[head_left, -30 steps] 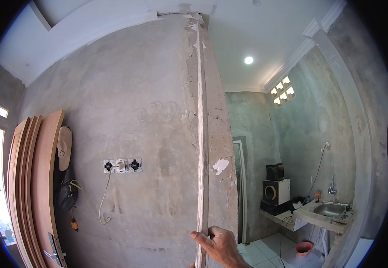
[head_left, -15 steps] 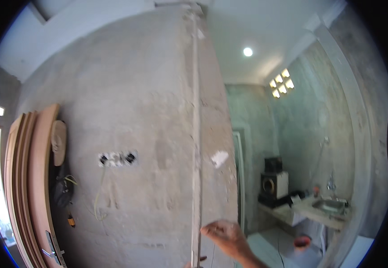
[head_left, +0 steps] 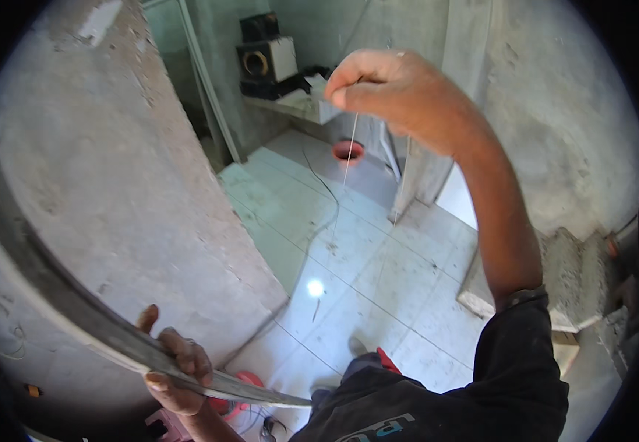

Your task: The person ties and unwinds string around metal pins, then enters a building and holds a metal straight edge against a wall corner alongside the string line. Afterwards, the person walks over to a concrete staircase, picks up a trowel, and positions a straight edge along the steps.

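Observation:
My left hand (head_left: 179,368) is closed around a long, narrow grey bar (head_left: 113,324) near its lower end. The bar appears curved and runs along the corner of the plastered wall (head_left: 128,169), from the far left down to my body. My right hand (head_left: 386,85) is raised, its thumb and fingers pinched together on a thin pale string (head_left: 350,147). Below the fingers the string hangs over the tiled floor, and its lower end is too faint to make out.
A red bucket (head_left: 347,152) stands on the tiled floor (head_left: 364,258). Beyond it, a black speaker box (head_left: 264,60) rests on a counter ledge (head_left: 290,107). Rough concrete steps (head_left: 570,272) rise at the right. Pink and red items and a cable lie by my left forearm.
My view has swung down and to the right. The right hand has moved up and away from the bar, holding the string. My left hand on the bar now shows clearly.

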`<move>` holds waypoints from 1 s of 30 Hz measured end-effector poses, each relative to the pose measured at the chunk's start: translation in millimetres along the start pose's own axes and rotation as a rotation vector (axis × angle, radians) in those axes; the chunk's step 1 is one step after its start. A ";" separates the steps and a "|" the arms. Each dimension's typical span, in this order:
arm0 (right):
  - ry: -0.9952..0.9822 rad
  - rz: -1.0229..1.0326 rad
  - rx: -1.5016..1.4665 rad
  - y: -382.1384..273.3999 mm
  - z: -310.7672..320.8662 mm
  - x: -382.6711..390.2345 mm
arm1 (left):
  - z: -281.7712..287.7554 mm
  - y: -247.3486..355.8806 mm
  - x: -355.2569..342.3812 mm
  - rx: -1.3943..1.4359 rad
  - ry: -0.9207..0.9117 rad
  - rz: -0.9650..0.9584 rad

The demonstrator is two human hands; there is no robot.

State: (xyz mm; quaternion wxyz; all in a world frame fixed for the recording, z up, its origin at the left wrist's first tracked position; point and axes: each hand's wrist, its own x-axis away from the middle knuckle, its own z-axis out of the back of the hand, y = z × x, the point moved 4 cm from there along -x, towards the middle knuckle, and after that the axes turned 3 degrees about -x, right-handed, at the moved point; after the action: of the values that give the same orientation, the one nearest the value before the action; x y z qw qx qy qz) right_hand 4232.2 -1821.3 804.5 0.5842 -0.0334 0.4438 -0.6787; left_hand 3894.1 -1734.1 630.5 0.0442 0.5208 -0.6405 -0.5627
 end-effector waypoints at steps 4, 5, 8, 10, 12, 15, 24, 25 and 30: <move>-0.063 -0.021 0.091 10.9 -22.0 6.7 | 1.0 9.6 4.7 0.029 -0.021 -0.044; -0.149 -0.050 0.142 13.4 -29.8 2.8 | -1.3 10.5 4.8 0.018 -0.032 -0.069; -0.266 0.067 0.153 12.6 -78.9 -7.6 | -3.4 8.9 4.1 -0.047 -0.001 -0.093; -0.408 0.079 0.204 10.8 -114.8 -11.4 | -3.4 7.4 4.7 -0.094 0.036 -0.082; -0.504 0.074 0.141 3.0 -141.7 -5.4 | -1.3 7.5 4.7 -0.112 0.045 -0.082; -0.657 0.092 0.011 -1.2 -182.0 7.6 | 2.5 7.8 5.1 -0.054 0.041 -0.029; -0.736 0.160 -0.151 -40.7 -202.6 30.9 | -6.4 8.7 0.4 -0.024 0.010 0.062; -0.715 0.147 -0.148 -40.3 -201.2 31.6 | -6.4 8.3 0.3 -0.036 0.006 0.052; -0.596 0.142 -0.165 -19.0 -187.8 30.3 | -3.6 8.0 -0.9 -0.027 -0.014 0.062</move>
State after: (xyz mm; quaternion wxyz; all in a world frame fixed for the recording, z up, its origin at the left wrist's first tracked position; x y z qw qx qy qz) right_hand 4102.3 -1741.9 689.0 0.7297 -0.2470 0.3078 -0.5583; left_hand 3891.9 -1737.2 638.4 0.0641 0.4960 -0.6488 -0.5735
